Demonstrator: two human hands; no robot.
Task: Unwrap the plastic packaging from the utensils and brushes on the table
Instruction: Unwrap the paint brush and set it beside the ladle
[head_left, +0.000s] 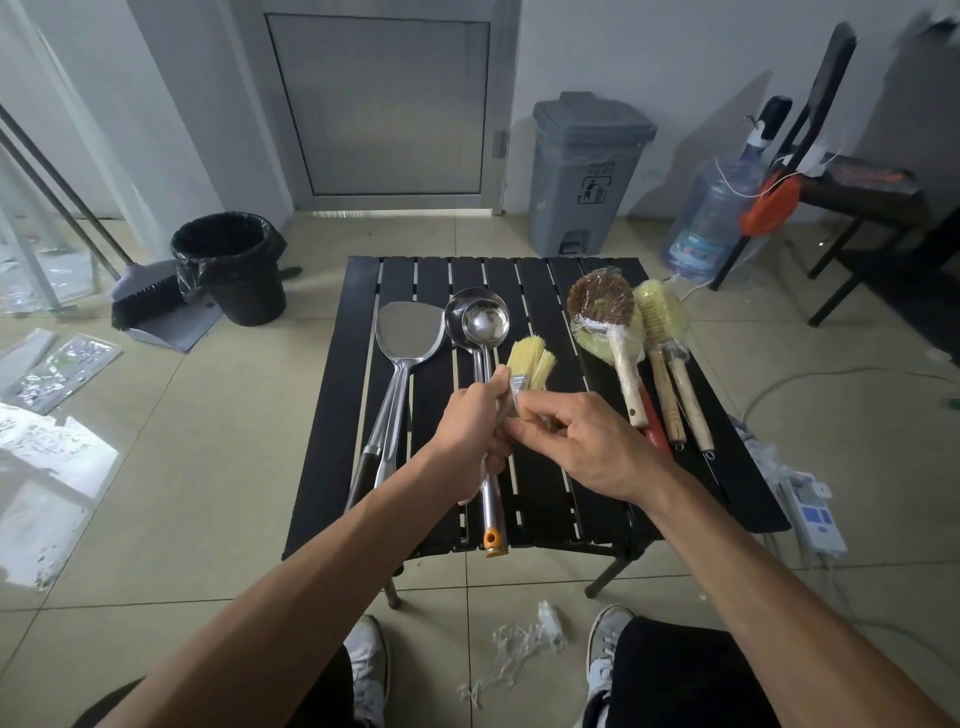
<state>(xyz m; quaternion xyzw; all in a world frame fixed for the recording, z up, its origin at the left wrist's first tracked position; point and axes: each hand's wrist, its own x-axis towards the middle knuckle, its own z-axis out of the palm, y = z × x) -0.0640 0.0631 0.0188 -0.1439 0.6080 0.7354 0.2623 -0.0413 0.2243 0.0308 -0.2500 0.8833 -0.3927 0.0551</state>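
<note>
Both hands were on a pair of flat brushes held above the counter.

A torn wrap (524, 644) lay nearest, on the floor between the person's shoes, probably dropped there to keep it out of the way. Above the counter (571, 499), the left hand (475, 431) gripped the flat brushes (530, 364) by their handles, bristles pointing away, likely to steady them. The right hand (587, 441) pinched at their metal bands, apparently hunting for a film edge, though no film showed there. Beyond, a spatula (405, 332) and two nested ladles (478, 317) lay bare on the left, and the scrub brushes (613, 322) lay on the right in their film, seemingly sorted into done and waiting. A black bin (228, 265) stood farther off.
</note>
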